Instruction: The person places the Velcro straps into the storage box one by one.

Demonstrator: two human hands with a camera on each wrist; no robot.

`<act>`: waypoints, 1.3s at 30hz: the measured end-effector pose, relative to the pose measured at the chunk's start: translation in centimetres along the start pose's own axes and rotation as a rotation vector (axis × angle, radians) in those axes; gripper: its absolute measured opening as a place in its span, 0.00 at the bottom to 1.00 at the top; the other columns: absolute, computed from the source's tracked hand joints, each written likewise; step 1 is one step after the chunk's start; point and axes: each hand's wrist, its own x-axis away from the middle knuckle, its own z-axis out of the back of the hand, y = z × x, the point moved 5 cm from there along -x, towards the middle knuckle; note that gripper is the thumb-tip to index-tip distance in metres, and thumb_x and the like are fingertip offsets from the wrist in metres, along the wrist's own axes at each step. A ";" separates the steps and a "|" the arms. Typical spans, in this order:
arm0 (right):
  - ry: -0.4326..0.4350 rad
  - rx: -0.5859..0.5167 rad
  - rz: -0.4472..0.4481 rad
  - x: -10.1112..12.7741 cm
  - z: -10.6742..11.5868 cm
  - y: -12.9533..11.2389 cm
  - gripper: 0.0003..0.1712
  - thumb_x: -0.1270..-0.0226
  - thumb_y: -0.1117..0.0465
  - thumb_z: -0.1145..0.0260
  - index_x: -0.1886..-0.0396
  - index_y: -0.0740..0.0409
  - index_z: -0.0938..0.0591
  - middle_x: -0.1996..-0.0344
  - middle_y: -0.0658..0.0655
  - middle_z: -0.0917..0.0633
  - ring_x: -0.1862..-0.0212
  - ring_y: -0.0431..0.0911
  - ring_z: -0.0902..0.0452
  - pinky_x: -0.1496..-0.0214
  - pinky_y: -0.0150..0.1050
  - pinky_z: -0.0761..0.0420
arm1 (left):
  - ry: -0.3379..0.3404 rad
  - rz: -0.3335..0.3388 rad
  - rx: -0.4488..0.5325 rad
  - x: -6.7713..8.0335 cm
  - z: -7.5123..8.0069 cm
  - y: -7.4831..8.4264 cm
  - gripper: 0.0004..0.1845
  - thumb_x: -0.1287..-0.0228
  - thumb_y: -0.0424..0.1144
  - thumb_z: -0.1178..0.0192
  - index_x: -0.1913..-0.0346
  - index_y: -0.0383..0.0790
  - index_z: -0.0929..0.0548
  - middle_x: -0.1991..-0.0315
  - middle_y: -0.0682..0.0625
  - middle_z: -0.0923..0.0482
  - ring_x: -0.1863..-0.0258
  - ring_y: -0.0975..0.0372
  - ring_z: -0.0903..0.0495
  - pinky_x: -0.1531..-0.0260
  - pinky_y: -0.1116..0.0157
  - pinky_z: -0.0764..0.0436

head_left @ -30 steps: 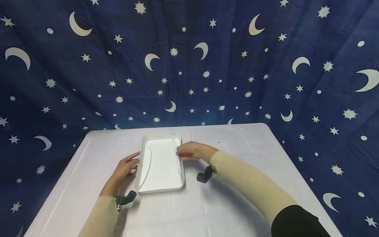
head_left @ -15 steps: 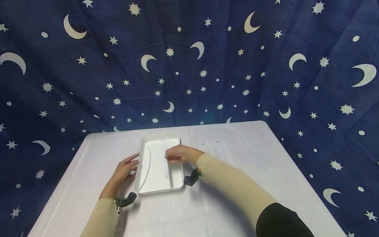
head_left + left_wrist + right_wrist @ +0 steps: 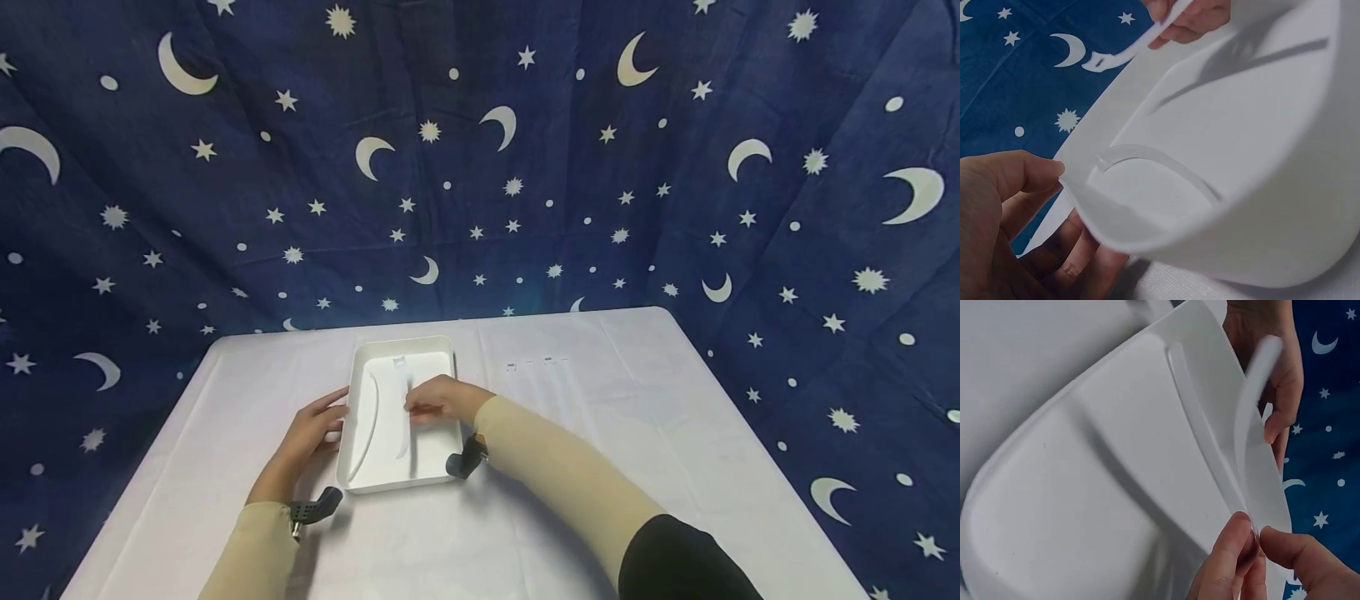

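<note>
Two white strips concern you: your right hand [image 3: 438, 402] pinches one strip [image 3: 405, 408] between thumb and fingers [image 3: 1229, 550] over the white tray [image 3: 435, 475] on the table [image 3: 637, 467]; the curved strip [image 3: 367, 425] lies inside. Your left hand [image 3: 311, 429] grips the tray's left rim.

backdrop [image 3: 480, 150]: dark blue cloth, pale moons and stars | table [image 3: 675, 467]: white cloth cover | light: even
</note>
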 end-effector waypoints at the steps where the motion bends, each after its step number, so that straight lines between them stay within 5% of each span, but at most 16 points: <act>1: 0.006 -0.009 -0.004 -0.1 -0.1 0.0 0.03 0.45 0.76 0.34 0.70 0.69 0.18 0.78 0.57 0.19 0.77 0.43 0.20 0.60 0.33 0.14 | -0.002 -0.006 -0.002 0.0 0.1 0.1 0.31 0.28 0.47 0.47 0.25 0.46 0.38 0.38 0.33 0.27 0.53 0.58 0.17 0.59 0.62 0.14; 11: 0.005 -0.048 -0.011 -1.1 -1.0 0.4 0.06 0.45 0.78 0.37 0.77 0.67 0.20 0.83 0.56 0.20 0.80 0.42 0.22 0.53 0.36 0.16 | 0.005 0.001 -0.001 0.1 0.2 0.0 0.32 0.28 0.48 0.47 0.25 0.46 0.38 0.39 0.34 0.26 0.57 0.62 0.17 0.61 0.65 0.15; 20: 0.068 0.005 0.031 -1.4 -1.8 0.5 0.04 0.46 0.78 0.35 0.72 0.69 0.18 0.83 0.55 0.20 0.83 0.40 0.22 0.64 0.31 0.14 | -0.003 -0.003 0.022 0.0 0.1 0.1 0.31 0.29 0.47 0.46 0.25 0.46 0.37 0.38 0.34 0.27 0.56 0.60 0.18 0.63 0.65 0.15; 27: 0.164 0.138 0.080 -0.8 -2.4 -0.1 0.05 0.47 0.77 0.33 0.69 0.70 0.16 0.79 0.59 0.15 0.75 0.44 0.14 0.61 0.33 0.14 | 0.004 -0.007 0.021 0.0 0.1 0.1 0.31 0.28 0.47 0.46 0.25 0.45 0.37 0.37 0.34 0.27 0.55 0.60 0.18 0.62 0.65 0.15; 39: 0.278 0.359 0.095 -3.9 -3.0 1.0 0.05 0.51 0.74 0.30 0.81 0.64 0.16 0.89 0.52 0.18 0.89 0.38 0.25 0.81 0.26 0.21 | 0.014 -0.004 0.018 -0.2 0.2 -0.2 0.30 0.28 0.46 0.47 0.25 0.47 0.36 0.37 0.34 0.28 0.52 0.56 0.19 0.61 0.64 0.15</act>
